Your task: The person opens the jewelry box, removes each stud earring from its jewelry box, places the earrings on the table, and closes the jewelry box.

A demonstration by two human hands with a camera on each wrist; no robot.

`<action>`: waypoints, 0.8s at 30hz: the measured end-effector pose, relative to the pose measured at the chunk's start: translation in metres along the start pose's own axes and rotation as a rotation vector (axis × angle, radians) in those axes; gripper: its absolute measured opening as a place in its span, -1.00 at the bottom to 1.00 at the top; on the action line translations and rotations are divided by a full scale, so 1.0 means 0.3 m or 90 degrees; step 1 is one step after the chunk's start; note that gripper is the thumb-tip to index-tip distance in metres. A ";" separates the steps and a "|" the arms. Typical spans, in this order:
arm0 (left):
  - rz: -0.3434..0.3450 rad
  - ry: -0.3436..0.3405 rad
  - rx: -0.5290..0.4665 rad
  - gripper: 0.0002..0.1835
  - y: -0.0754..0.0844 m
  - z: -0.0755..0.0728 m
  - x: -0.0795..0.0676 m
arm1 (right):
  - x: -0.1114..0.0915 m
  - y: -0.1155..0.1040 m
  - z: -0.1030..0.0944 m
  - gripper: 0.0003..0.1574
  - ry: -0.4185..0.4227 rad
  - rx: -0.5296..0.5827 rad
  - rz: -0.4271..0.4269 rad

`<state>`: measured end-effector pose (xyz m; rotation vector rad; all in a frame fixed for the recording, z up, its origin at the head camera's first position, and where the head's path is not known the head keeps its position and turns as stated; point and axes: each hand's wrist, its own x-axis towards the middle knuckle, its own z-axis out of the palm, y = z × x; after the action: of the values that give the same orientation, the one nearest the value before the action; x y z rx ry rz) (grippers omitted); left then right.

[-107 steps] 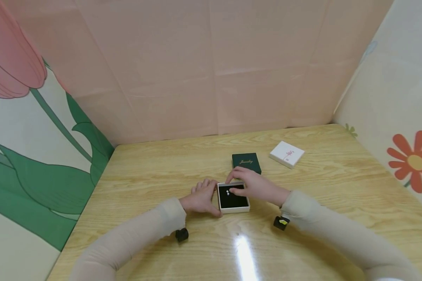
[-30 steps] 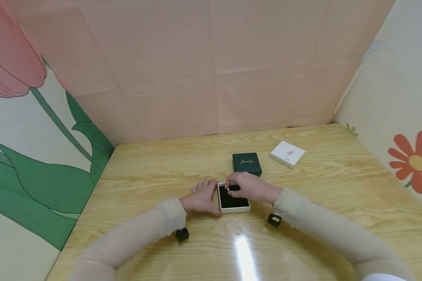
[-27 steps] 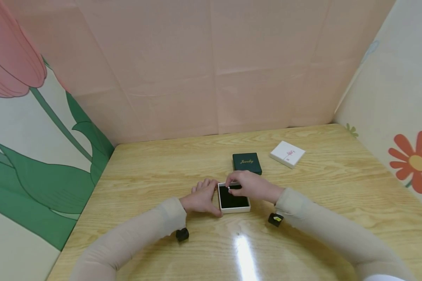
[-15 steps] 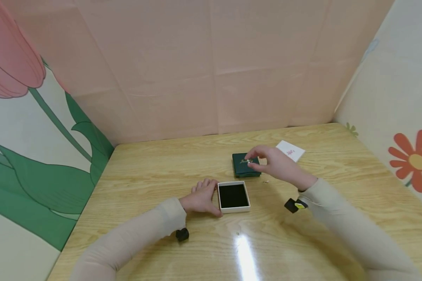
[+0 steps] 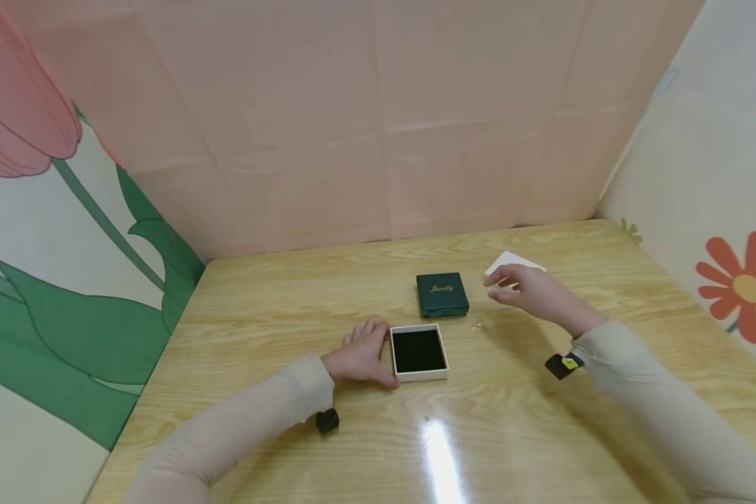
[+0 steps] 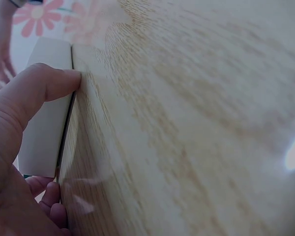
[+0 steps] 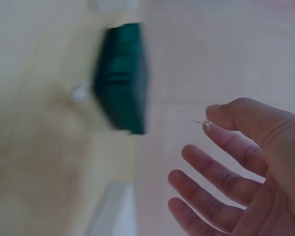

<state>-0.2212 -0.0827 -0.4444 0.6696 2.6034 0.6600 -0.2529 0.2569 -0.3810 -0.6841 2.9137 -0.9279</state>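
My left hand [image 5: 364, 355] holds the side of a small open white box [image 5: 423, 376] lined with a black pad [image 5: 418, 351]. Thumb and fingertips reach round two of its corners, as the left wrist view shows. Raised over the table at right, my right hand [image 5: 532, 292] pinches a stud earring [image 7: 208, 124] between thumb and index finger, its thin pin sticking out. The other fingers are spread and loosely bent. Behind the hand lies a white box lid [image 5: 507, 258], partly hidden. A tiny shiny piece [image 5: 476, 325] lies on the table, blurred in the right wrist view.
A dark green box [image 5: 442, 297] lettered "Jewelry" stands just behind the open white box. The wooden table [image 5: 277, 301] meets a pink backdrop [image 5: 302, 140] at its far edge, with flower-printed panels at both sides.
My right hand has pinched the earring from the black pad, lifted it and carried it rightward past the green box. My left hand has stayed at the white box.
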 end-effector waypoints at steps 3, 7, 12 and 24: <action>-0.001 0.001 0.001 0.05 0.003 0.001 -0.002 | -0.005 0.039 0.037 -0.77 -0.038 -0.009 0.003; 0.001 0.008 0.003 0.04 0.001 0.003 -0.002 | -0.003 0.075 0.085 -0.83 -0.083 -0.001 -0.010; 0.003 0.009 0.002 0.02 -0.001 0.004 0.000 | -0.003 0.089 0.114 -0.86 -0.115 0.009 -0.019; 0.005 0.005 0.003 0.03 -0.009 0.006 0.005 | 0.006 0.105 0.131 -0.89 -0.123 -0.017 -0.052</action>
<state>-0.2226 -0.0836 -0.4476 0.6799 2.6123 0.6601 -0.2618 0.2575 -0.4305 -0.8481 2.7519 -0.7825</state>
